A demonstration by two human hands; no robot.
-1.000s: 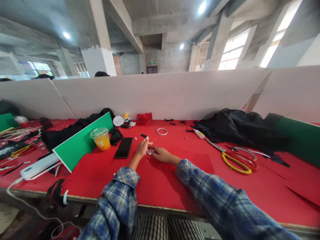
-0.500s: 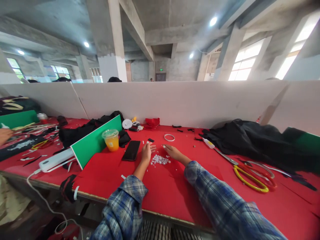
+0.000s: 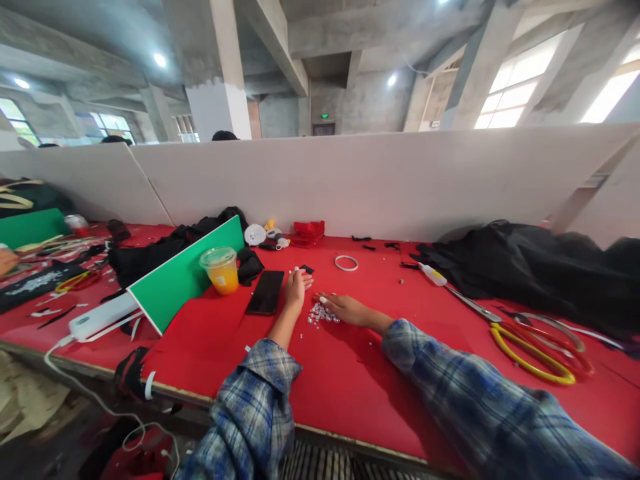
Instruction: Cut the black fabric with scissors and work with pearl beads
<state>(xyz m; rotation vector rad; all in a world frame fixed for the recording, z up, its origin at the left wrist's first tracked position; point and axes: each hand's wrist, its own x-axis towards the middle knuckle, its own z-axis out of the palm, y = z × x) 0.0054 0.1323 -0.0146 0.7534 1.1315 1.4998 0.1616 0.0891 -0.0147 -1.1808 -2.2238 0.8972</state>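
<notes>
A small heap of clear and silvery gems (image 3: 320,316) lies on the red tabletop (image 3: 340,393). My right hand (image 3: 345,308) reaches over the heap's far edge, palm down with fingers stretched out, covering part of it. Just left of the gems, my left hand (image 3: 298,288) is held palm inward, its fingers extended and apart. Whether a tiny gem lies in that palm I cannot make out. A black phone (image 3: 266,292) rests to the left of my left hand. Beyond both hands sits a white ring (image 3: 346,263).
On the left stand an orange drink cup (image 3: 221,272) and a green divider (image 3: 185,280). To the right are a small glue bottle (image 3: 432,275), yellow-handled scissors (image 3: 533,357) and black fabric (image 3: 530,273). A white partition (image 3: 350,180) runs along the back.
My right hand has moved left and down onto the gems, covering part of the heap. My left hand stays nearly in place. The whole view has shifted slightly.
</notes>
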